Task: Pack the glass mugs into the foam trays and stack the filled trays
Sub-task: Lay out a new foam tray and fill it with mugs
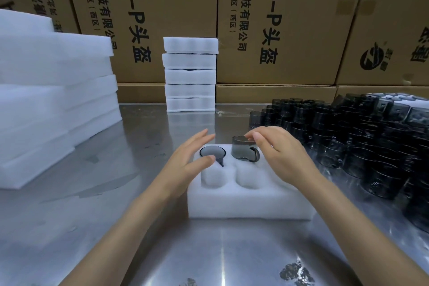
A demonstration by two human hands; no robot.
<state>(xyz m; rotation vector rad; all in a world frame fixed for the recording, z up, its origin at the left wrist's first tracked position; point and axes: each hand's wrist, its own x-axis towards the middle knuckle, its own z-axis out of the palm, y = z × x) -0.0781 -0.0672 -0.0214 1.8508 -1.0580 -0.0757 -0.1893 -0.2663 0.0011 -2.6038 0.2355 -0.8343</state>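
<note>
Now a person works at a steel table (144, 227), and a white foam tray (243, 202) lies in the middle of it, near the person. The tray shows 4 round pockets. In the far left pocket sits 1 smoky glass mug (212, 153), sunk down to its rim, with the handle pointing toward the near side. The left hand (190, 158) is over this mug with straight, slightly spread fingers, and the thumb tip touches the mug's near rim. In the far right pocket stands a second mug (243, 150), only partly down, with its handle turned to the near right. The right hand (278, 148) pinches the rim of this mug with curled fingertips. The 2 near pockets hold no mug.

To the right, many more dark glass mugs (348, 137) stand crowded together on the table. At the far side, in the middle, is a stack of 5 filled trays (190, 74). On the left, large foam sheets (53, 90) are piled up. Behind everything stand brown cardboard boxes (278, 18) with black printed characters.
</note>
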